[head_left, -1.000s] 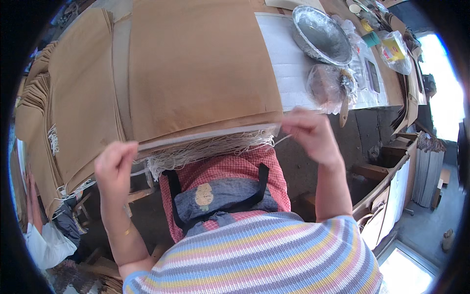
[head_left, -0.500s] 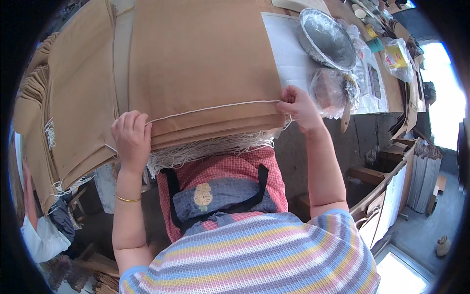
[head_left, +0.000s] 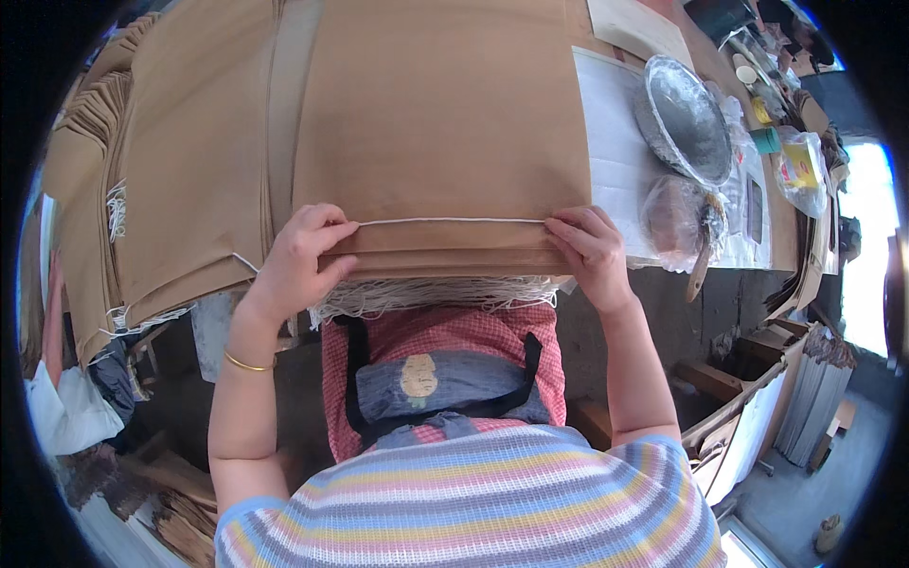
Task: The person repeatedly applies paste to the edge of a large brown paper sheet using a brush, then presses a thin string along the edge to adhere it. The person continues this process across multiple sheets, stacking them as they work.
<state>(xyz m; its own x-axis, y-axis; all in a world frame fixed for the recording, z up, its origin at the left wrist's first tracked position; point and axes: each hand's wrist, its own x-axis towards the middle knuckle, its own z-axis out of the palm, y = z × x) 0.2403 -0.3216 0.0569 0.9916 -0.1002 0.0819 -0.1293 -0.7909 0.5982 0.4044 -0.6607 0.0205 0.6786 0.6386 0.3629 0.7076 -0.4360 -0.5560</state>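
A stack of brown kraft paper sheets point(head_left: 445, 114) lies in front of me, its near edges stepped in layers. Across the top sheet, close to its near edge, runs a taut white string point(head_left: 445, 220). My left hand point(head_left: 305, 256) pinches the string at its left, fingers closed on it, thumb lower by the paper edge. At the other end my right hand point(head_left: 589, 248) pinches it between thumb and fingertips. Below the stack's near edge hangs a thick bunch of white strings point(head_left: 426, 293), over my red checked apron point(head_left: 445, 331).
More brown paper stacks point(head_left: 194, 142) with string ends lie at the left. To the right, a metal basin point(head_left: 686, 118) smeared with pale paste, a brush point(head_left: 701, 256) and a plastic-wrapped lump point(head_left: 670, 213) rest on a white sheet. Wooden boxes point(head_left: 724, 379) stand lower right.
My left hand has moved inward along the string, and my right hand has shifted its grip. The string now lies straighter across the paper. The whole view has shifted slightly.
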